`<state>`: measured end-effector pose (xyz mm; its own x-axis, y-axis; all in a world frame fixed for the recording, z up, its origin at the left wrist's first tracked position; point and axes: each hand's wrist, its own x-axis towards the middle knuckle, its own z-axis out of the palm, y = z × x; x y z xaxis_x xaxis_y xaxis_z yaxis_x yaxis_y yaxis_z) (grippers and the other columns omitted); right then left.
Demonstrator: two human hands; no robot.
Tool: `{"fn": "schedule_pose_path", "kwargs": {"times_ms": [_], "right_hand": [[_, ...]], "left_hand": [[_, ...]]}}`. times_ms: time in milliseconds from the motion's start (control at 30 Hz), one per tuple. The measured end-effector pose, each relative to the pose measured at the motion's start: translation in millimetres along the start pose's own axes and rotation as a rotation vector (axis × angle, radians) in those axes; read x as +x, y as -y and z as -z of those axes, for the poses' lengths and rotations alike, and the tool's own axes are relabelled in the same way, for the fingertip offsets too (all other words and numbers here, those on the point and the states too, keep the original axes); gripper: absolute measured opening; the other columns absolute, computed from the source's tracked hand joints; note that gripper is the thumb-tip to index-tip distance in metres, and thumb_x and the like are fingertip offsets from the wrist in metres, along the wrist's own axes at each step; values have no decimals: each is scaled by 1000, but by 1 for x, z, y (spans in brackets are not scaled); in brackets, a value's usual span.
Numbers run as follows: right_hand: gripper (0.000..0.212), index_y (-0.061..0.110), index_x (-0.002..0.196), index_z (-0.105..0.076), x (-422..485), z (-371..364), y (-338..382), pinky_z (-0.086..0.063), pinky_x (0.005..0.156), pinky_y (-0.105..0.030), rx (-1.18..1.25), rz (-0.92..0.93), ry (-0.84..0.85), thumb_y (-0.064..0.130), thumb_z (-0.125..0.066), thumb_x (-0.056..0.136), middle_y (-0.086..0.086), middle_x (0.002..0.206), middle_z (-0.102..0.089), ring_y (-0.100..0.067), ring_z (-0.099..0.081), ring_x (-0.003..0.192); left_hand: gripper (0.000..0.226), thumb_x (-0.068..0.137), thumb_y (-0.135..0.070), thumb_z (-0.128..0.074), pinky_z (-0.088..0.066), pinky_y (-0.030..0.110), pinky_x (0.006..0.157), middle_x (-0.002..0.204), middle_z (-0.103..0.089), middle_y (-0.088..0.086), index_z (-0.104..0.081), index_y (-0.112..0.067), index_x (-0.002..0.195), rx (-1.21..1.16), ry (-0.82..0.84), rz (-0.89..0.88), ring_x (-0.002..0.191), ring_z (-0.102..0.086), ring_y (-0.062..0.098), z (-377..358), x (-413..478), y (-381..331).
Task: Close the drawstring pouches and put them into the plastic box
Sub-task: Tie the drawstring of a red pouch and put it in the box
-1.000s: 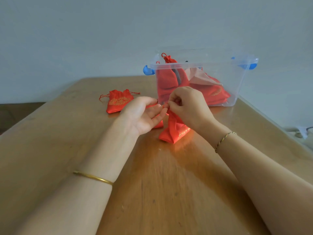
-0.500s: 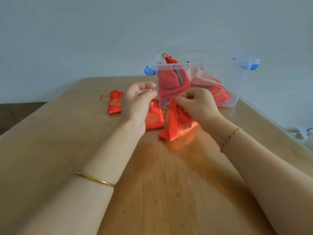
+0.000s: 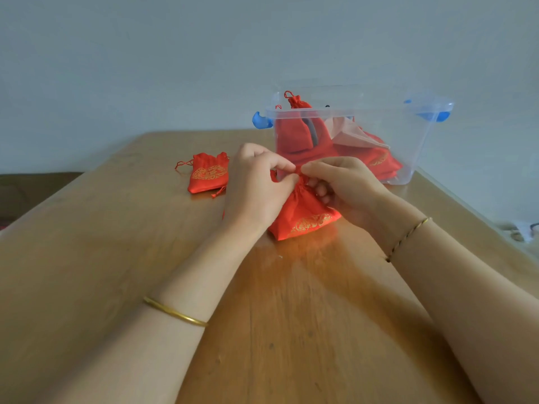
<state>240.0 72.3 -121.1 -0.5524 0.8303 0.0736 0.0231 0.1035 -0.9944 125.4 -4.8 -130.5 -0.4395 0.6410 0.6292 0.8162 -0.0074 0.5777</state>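
Head view: I see the left hand (image 3: 256, 193) has rejoined the right hand (image 3: 347, 188); both pinch the red pouch (image 3: 306, 223) at its neck.

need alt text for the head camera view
The left hand and right hand pinch the gathered neck of a red gold-printed fabric drawstring pouch on a wooden table. A second red pouch lies to its left; a clear plastic box behind holds more.

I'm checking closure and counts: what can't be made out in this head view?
1. Mouth of held pouch: head view, covered by left hand and right hand pinching it; closure unclear.
2. Count of boxed pouches: head view, they overlap behind the box wall.
3. Identity of objects at right edge: head view, cut off and blurred.
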Motion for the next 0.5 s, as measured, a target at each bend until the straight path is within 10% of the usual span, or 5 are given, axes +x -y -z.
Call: {"fn": "schedule_pose_path", "kwargs": {"times_ms": [500], "right_hand": [[17,7,71,-61,1,9,4,-39,53,-21,-239,193,120,3,-58,87,-2,58,-49,-10,-42,52]], "left_hand": [[11,82,-9,-63,-35,7,63,85,-57,-1,-59,-16,74,-133,92,58,72,-51,7,9,7,7]]}}
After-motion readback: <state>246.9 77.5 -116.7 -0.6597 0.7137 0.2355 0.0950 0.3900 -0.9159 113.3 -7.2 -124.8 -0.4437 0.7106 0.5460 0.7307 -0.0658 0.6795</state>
